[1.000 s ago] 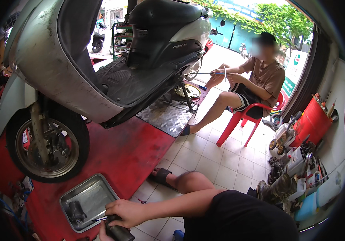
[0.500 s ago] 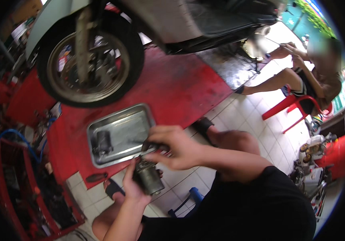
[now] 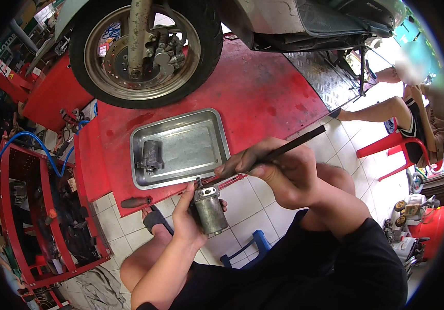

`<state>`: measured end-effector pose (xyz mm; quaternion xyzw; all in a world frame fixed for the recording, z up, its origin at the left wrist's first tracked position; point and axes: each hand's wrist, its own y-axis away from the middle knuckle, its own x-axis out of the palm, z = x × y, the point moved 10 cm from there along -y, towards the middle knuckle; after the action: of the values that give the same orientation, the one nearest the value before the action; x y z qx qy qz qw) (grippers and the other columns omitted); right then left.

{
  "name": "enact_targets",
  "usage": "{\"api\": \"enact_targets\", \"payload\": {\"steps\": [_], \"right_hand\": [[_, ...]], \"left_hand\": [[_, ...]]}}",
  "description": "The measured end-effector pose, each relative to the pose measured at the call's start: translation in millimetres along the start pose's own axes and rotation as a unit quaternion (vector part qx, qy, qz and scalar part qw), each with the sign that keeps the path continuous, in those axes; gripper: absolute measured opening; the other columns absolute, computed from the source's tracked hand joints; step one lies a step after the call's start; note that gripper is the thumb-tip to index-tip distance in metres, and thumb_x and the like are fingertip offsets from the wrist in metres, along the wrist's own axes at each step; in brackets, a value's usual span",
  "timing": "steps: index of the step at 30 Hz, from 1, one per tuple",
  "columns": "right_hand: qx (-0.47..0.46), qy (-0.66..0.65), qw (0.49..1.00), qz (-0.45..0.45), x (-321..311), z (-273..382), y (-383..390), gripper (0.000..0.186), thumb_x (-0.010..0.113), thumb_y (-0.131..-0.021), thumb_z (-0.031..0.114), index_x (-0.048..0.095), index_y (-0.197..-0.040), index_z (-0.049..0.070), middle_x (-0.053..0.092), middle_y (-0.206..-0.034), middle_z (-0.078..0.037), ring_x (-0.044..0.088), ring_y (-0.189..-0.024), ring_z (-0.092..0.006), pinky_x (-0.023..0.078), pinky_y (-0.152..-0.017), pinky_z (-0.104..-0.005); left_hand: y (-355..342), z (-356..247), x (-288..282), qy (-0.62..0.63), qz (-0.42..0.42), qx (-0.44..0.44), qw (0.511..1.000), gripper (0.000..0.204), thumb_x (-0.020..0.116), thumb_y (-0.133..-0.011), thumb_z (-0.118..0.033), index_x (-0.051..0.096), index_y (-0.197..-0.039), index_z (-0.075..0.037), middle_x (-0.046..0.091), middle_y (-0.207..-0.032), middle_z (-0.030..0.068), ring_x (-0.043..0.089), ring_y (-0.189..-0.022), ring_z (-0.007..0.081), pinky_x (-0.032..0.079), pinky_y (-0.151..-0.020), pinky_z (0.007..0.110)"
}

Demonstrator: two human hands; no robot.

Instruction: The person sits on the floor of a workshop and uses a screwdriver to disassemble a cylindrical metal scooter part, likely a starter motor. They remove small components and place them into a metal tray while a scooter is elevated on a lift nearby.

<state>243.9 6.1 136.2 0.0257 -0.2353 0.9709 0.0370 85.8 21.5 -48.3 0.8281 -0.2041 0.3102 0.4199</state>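
Observation:
My left hand (image 3: 188, 219) is wrapped around a cylindrical metal starter motor (image 3: 211, 212), held upright with its shaft end up. My right hand (image 3: 284, 173) grips a long, dark, flat bar-shaped tool (image 3: 307, 138), which points up and to the right. Its lower end is hidden by my fingers, close to the motor's top. A second, darker starter motor (image 3: 152, 155) lies at the left end of a shallow metal tray (image 3: 193, 181) beyond my hands.
The tray rests on a red platform (image 3: 263, 93) under a scooter's front wheel (image 3: 144, 51). A brown-handled tool (image 3: 136, 201) lies on the platform's near edge. Red shelving (image 3: 51, 227) stands left, a blue stool (image 3: 258, 245) below. Someone sits on a red chair (image 3: 413, 142) at right.
My right hand has drawn back right from the motor's top, and the dark tool now shows, angled up. My left hand still holds the motor. The whole view has shifted.

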Motion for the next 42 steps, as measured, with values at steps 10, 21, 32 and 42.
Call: {"api": "enact_targets", "payload": {"steps": [10, 21, 32, 42], "right_hand": [[0.005, 0.061, 0.998, 0.030, 6.0, -2.5, -0.3, 0.017, 0.058, -0.088, -0.012, 0.067, -0.101, -0.006, 0.074, -0.095, -0.015, 0.074, -0.092, -0.0269, 0.058, -0.083, -0.0338], [-0.004, 0.132, 0.988, 0.078, 11.5, 0.6, -1.9, 0.013, 0.067, -0.087, -0.006, 0.071, -0.099, -0.004, 0.074, -0.090, -0.012, 0.074, -0.083, -0.0240, 0.058, -0.074, -0.0310], [0.015, 0.145, 0.981, 0.128, 20.1, -7.1, -1.6, 0.028, 0.065, -0.088, -0.004, 0.059, -0.115, -0.002, 0.073, -0.094, -0.013, 0.072, -0.095, -0.0312, 0.056, -0.083, -0.0366], [0.004, 0.148, 0.986, 0.075, 17.1, -8.3, -0.8, 0.011, 0.069, -0.085, -0.003, 0.067, -0.095, 0.000, 0.071, -0.083, -0.012, 0.073, -0.076, -0.0297, 0.057, -0.068, -0.0336]], "left_hand": [[0.1, -2.2, 1.1, -0.004, -0.003, 0.013, 1.000, 0.045, 0.050, -0.100, -0.044, 0.059, -0.113, -0.002, 0.067, -0.090, 0.0147, 0.068, -0.082, 0.0296, 0.056, -0.074, 0.040], [-0.2, 7.2, -11.3, -0.045, -0.033, -0.004, 0.998, 0.044, 0.050, -0.100, -0.046, 0.059, -0.112, -0.005, 0.067, -0.089, 0.0142, 0.068, -0.081, 0.0277, 0.055, -0.074, 0.039], [-1.1, 13.9, -9.7, -0.056, -0.031, -0.003, 0.998, 0.042, 0.048, -0.102, -0.043, 0.058, -0.117, -0.004, 0.067, -0.090, 0.0132, 0.068, -0.080, 0.0265, 0.056, -0.072, 0.039], [-1.3, 8.6, -14.3, -0.066, -0.025, 0.018, 0.997, 0.051, 0.043, -0.102, -0.048, 0.056, -0.119, -0.002, 0.065, -0.094, 0.0155, 0.066, -0.084, 0.0286, 0.054, -0.077, 0.040]]}}
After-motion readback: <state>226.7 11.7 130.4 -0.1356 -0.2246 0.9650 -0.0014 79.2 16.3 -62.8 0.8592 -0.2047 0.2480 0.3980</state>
